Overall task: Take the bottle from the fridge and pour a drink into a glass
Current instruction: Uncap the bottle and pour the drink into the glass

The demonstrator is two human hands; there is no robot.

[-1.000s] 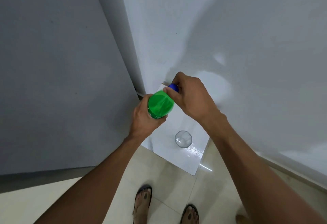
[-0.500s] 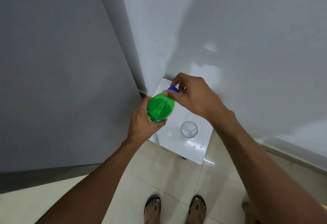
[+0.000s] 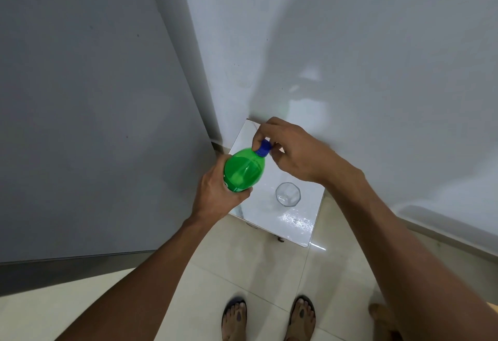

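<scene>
A green plastic bottle (image 3: 244, 169) with a blue cap (image 3: 263, 148) is held above a small white table (image 3: 296, 222). My left hand (image 3: 215, 192) wraps around the bottle's body from below. My right hand (image 3: 293, 149) pinches the blue cap with its fingertips. An empty clear glass (image 3: 287, 194) stands upright on the table, just right of the bottle and below my right wrist.
The closed grey fridge door (image 3: 89, 114) fills the left side. A white wall (image 3: 350, 57) rises behind the table. Pale floor tiles (image 3: 242, 265) lie below, with my two feet in sandals (image 3: 269, 316) at the bottom edge.
The view has shifted so the table and glass sit higher in frame. My right hand's fingers have turned around the cap. The bottle stays in my left hand.
</scene>
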